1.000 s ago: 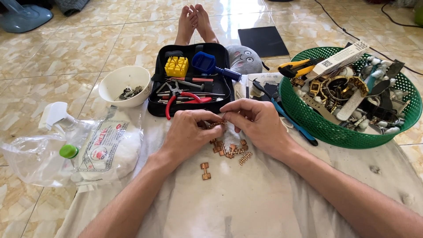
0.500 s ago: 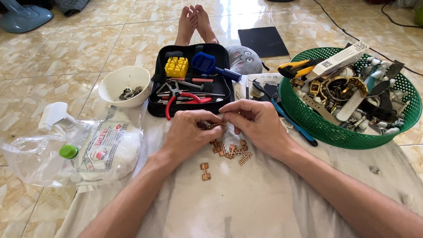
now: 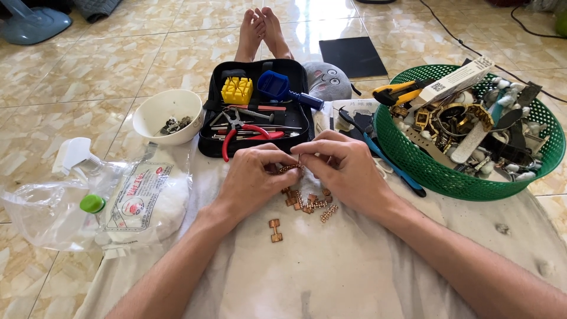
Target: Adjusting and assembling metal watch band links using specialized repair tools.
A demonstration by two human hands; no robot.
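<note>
My left hand (image 3: 255, 178) and my right hand (image 3: 342, 171) meet over a white cloth (image 3: 331, 272), fingertips pinched together on a short rose-gold watch band piece (image 3: 291, 169). The right fingers also seem to hold a thin pin upright above it. Several loose rose-gold band links (image 3: 310, 202) lie scattered on the cloth just under my hands, and a small pair of joined links (image 3: 275, 230) lies a little nearer to me.
A black open tool case (image 3: 209, 133) with red-handled pliers, a yellow block and a blue holder lies beyond my hands. A white bowl (image 3: 155, 107) stands left, a green basket (image 3: 413, 168) of watches and parts right. Plastic bags and a spray bottle (image 3: 74, 155) lie left.
</note>
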